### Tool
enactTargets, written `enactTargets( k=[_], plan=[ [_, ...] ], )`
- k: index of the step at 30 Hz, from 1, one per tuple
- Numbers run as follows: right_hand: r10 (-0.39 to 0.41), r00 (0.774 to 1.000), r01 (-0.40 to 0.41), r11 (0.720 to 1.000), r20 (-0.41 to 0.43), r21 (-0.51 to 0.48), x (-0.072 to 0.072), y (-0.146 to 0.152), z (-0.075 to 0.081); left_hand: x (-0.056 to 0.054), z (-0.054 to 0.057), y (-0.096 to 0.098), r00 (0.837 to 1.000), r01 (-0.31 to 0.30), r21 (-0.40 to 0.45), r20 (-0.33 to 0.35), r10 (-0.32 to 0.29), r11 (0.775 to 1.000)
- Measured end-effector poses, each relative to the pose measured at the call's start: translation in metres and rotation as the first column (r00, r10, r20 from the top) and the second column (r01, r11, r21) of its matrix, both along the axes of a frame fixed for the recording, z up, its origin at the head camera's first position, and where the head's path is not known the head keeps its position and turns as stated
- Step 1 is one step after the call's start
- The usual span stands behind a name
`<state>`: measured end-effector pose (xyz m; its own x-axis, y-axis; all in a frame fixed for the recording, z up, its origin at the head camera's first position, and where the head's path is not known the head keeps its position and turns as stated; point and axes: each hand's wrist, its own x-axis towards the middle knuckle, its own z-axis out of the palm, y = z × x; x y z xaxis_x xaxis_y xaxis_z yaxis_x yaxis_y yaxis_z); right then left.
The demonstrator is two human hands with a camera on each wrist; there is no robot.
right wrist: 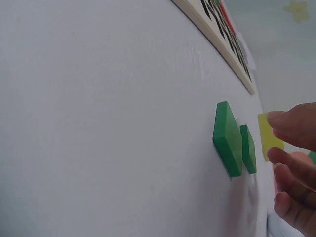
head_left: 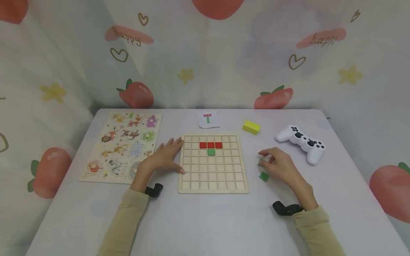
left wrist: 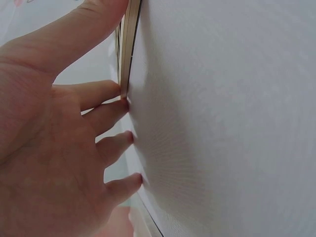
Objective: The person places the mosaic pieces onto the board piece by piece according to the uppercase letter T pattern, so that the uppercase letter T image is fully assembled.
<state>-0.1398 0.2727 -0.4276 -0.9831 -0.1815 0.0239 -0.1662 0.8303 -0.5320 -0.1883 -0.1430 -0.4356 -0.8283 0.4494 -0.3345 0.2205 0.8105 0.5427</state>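
A wooden grid board (head_left: 213,176) lies in the middle of the table, with three red tiles (head_left: 210,145) in a row and one green tile (head_left: 211,152) below the middle one. My left hand (head_left: 164,156) rests at the board's left edge, fingers spread, thumb and index fingertip touching it. To the right of the board, my right hand (head_left: 278,163) hovers with thumb and fingers apart. Under it, a loose green tile (head_left: 264,176) lies in full sight, and a second is partly hidden by the fingers. The right wrist view shows both green tiles (right wrist: 228,140) flat on the table.
A paper card (head_left: 208,121) with a red and green T pattern lies behind the board. A yellow block (head_left: 251,127) sits at the back right, near a white game controller (head_left: 301,142). An animal puzzle board (head_left: 109,145) lies at the left, partly under my left forearm.
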Motion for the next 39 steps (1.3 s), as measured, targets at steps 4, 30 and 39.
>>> enactTargets(
  k=[4, 30, 39],
  plan=[
    [-0.008, 1.000, 0.007, 0.999, 0.015, 0.033, 0.000, 0.007, -0.001, 0.000, -0.001, 0.002, 1.000, -0.005, 0.002, -0.004, 0.005, 1.000],
    [-0.002, 0.996, -0.001, 0.999, 0.090, 0.035, 0.001, 0.008, -0.012, 0.003, -0.004, 0.000, 1.000, -0.020, 0.005, -0.013, 0.020, 1.000],
    [-0.018, 0.988, 0.018, 1.000, 0.151, 0.004, 0.001, 0.005, -0.011, 0.004, -0.006, 0.001, 1.000, -0.019, 0.003, -0.014, 0.019, 1.000]
  ],
)
